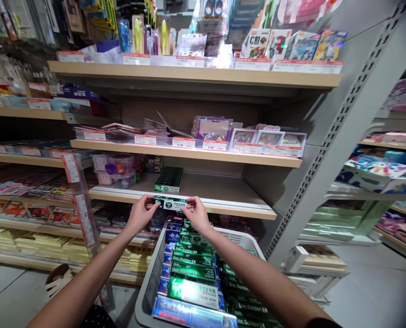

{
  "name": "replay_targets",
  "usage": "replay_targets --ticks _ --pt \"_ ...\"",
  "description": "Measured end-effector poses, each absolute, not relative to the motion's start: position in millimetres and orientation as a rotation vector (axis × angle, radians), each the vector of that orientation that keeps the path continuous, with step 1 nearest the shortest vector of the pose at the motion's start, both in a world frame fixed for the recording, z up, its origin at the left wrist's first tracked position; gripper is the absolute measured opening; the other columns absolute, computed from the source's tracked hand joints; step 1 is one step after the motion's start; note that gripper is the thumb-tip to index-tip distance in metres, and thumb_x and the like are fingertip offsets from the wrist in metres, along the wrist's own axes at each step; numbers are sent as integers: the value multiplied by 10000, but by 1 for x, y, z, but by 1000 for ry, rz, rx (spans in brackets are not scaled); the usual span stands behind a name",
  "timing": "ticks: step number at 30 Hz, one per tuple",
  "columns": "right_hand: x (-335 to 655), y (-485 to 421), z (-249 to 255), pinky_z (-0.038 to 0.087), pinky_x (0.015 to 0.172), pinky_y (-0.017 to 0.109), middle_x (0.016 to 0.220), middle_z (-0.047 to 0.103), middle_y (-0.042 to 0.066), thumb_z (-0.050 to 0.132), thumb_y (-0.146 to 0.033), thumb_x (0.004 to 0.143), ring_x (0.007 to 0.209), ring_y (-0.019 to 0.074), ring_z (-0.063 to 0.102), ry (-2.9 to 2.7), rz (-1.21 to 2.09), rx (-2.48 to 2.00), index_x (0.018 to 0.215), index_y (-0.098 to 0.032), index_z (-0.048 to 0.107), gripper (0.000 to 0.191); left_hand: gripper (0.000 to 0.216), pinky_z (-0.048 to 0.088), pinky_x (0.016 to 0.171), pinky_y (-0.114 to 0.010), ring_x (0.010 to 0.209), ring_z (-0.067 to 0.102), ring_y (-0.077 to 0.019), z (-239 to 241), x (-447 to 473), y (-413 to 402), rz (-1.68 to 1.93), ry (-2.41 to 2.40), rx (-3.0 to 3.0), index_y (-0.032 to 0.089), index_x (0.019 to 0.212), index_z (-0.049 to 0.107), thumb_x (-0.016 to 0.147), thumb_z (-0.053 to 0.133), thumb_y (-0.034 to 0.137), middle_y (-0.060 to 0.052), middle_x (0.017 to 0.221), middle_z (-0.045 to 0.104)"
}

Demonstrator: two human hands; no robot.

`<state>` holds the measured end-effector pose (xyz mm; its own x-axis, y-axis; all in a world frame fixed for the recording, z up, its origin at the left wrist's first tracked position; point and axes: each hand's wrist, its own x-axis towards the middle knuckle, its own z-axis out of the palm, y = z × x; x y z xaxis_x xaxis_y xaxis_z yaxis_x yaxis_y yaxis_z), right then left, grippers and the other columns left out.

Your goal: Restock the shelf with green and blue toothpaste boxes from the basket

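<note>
I hold one long green Doc.Golden toothpaste box (170, 203) level between both hands, just in front of the edge of a wooden shelf (230, 196). My left hand (141, 213) pinches its left end and my right hand (196, 213) pinches its right end. A small stack of the same green boxes (169, 179) lies on that shelf a little behind the held box. Below my arms a grey plastic basket (238, 238) is packed with several more green and blue toothpaste boxes (189, 269).
Shelves above carry cards, small framed items and price tags (184, 143). Clear tubs (119, 169) stand at the shelf's left. A hanging strip of tags (79, 200) is on the left, a grey upright post (329, 150) on the right, with aisle floor beyond.
</note>
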<state>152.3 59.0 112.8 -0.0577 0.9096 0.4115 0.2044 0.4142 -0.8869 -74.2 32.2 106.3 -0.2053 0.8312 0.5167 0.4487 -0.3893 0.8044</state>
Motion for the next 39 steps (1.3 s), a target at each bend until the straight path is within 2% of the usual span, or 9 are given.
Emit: replay_targets --ticks 5,10,14,20,27,39 --pt "122 107 110 496 654 279 871 580 4 651 -186 691 692 142 576 -1608 696 -1118 884 -215 506 244 274 544 765 -370 851 700 -244 108 -82 66 1631 1643 1713 203 939 587 746 659 384 -87 924 720" --pt "108 134 111 490 741 298 955 570 38 640 -124 695 718 139 589 -1687 533 -1245 879 -193 525 228 173 513 755 -361 824 691 -256 109 -90 95 1494 1843 1767 198 913 588 770 619 292 -104 895 722" --pt "104 145 109 471 788 309 898 593 47 650 -141 722 782 171 597 -1764 440 -1340 886 -182 549 197 155 498 768 -342 867 682 -253 105 -98 113 1403 1940 1828 196 929 584 800 591 281 -105 928 717" --pt "100 153 109 452 839 320 916 615 87 644 -184 784 930 219 596 -1787 360 -1448 967 -159 574 198 147 493 799 -308 907 682 -235 103 -102 129 1349 1977 1830 184 924 583 808 581 275 -104 944 718" --pt "101 159 108 465 807 308 896 619 68 646 -183 787 852 198 610 -1800 411 -1412 986 -169 562 216 159 494 791 -321 892 684 -253 104 -107 139 1360 1981 1888 184 899 604 781 598 290 -103 930 726" --pt "100 168 90 465 823 349 937 609 89 584 -245 838 920 236 586 -1861 291 -1365 1024 -174 530 206 216 510 776 -303 856 686 -232 97 -111 141 1428 1905 1862 195 921 607 780 609 358 -74 912 726"
